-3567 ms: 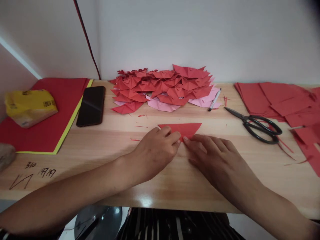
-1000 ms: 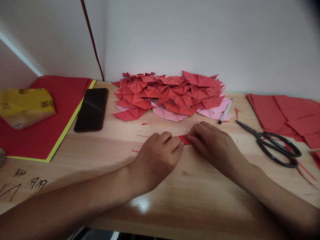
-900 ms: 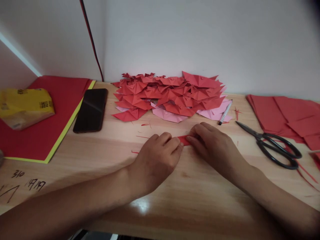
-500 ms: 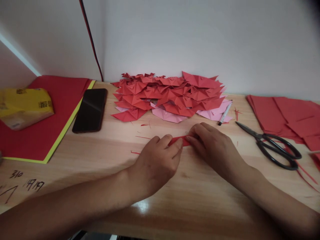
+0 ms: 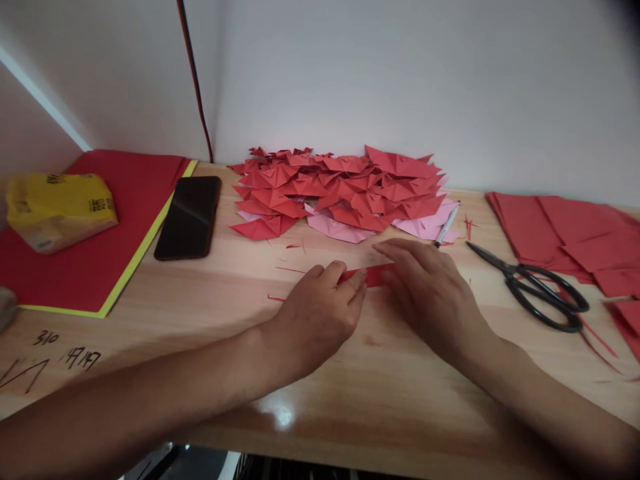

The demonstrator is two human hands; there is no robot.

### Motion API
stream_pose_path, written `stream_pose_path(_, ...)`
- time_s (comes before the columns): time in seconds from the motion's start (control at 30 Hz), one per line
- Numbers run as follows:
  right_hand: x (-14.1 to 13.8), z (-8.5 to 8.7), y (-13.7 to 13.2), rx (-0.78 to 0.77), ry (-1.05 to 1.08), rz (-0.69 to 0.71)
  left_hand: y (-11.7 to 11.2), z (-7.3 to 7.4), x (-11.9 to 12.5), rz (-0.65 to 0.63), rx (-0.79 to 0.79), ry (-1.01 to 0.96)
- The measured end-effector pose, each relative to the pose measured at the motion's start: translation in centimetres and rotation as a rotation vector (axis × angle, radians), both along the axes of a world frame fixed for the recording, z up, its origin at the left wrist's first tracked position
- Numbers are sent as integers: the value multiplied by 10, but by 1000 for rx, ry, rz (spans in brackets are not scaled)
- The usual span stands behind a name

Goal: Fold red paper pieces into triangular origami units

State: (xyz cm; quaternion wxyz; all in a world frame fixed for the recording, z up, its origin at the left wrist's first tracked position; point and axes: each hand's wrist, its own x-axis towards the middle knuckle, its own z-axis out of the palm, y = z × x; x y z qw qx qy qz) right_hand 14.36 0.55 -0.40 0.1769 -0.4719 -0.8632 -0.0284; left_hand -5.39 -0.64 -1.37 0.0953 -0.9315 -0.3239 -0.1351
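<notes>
A small folded red paper piece (image 5: 374,274) lies on the wooden table (image 5: 350,373) between my hands. My left hand (image 5: 320,313) has its fingers curled together, the tips pinching the left end of the piece. My right hand (image 5: 425,290) lies flat with fingers stretched out, covering the piece's right end and pressing it down. Most of the piece is hidden under both hands.
A pile of folded red and pink paper shapes (image 5: 345,190) sits by the wall. A pen (image 5: 447,225), black scissors (image 5: 535,287) and red sheets (image 5: 575,230) are to the right. On the left are a black phone (image 5: 189,217), a red board (image 5: 100,240) and a yellow pack (image 5: 60,210).
The red piece went from a wide triangle to a narrow folded strip. My right hand's fingers have spread flat over it and shifted slightly away from me. The view shifted a little.
</notes>
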Motion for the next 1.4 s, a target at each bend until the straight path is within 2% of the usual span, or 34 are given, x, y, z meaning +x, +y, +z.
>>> stream_pose_path(0.13, -5, -2, -31, -63, -135, 149, 0, 0, -1, -7, -45, -48)
stream_pose_path(0.27, -7, -11, -44, -97, -186, 88, -2, 1, -2, 3, -43, -63)
stream_pose_path(0.57, -1, -16, -50, -114, -211, -12, -3, 6, -6, 9, -89, -44)
stream_pose_path(0.73, 15, -20, -57, -81, -223, -69, -1, 5, -7, -15, -108, -45)
stream_pose_path(0.83, 22, -16, -59, -68, -245, -85, 1, 4, -7, -25, -103, -52)
stream_pose_path(1.03, -3, 0, -55, -82, -210, -87, 2, 4, -5, -31, -95, -49)
stream_pose_path(1.17, -17, -3, -53, -182, -203, -48, 1, 4, -5, -17, -99, -44)
stream_pose_path(1.4, -12, -11, -54, -204, -183, -74, 0, 8, -5, -14, -120, 23)
